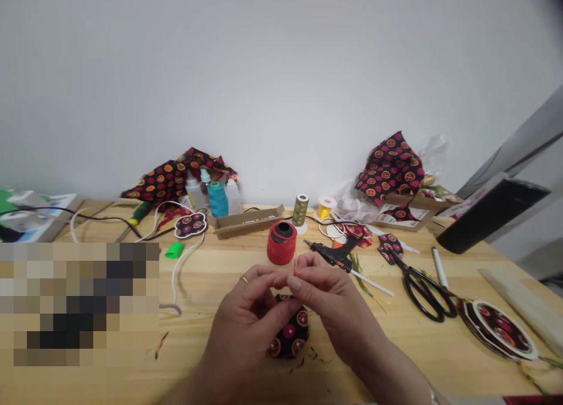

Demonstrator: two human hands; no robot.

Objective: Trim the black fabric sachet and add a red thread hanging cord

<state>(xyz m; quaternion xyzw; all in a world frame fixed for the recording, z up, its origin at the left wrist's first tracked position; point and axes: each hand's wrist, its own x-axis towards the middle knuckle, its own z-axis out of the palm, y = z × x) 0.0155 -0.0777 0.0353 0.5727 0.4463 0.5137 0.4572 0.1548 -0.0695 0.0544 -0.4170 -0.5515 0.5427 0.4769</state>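
Note:
My left hand (pixel 250 311), with a ring on one finger, is closed at a black fabric piece (pixel 290 334) with red and orange round patterns. Its thumb lies across the upper part of the piece, and its other fingertips meet those of my right hand. My right hand (pixel 328 288) pinches a thin reddish thread (pixel 295 265) between thumb and forefinger. Whether a needle is in the pinch is hidden. Just beyond the fingers stands a cone of red thread (pixel 281 244).
Behind are a green thread spool (pixel 301 210), a yellow spool (pixel 325 208), a teal thread cone (pixel 218 200) and a cardboard tray (pixel 250 221). A glue gun (pixel 336 252), black-handled scissors (pixel 424 293) and a white marker (pixel 439 267) lie right. A white cable (pixel 176 276) runs left.

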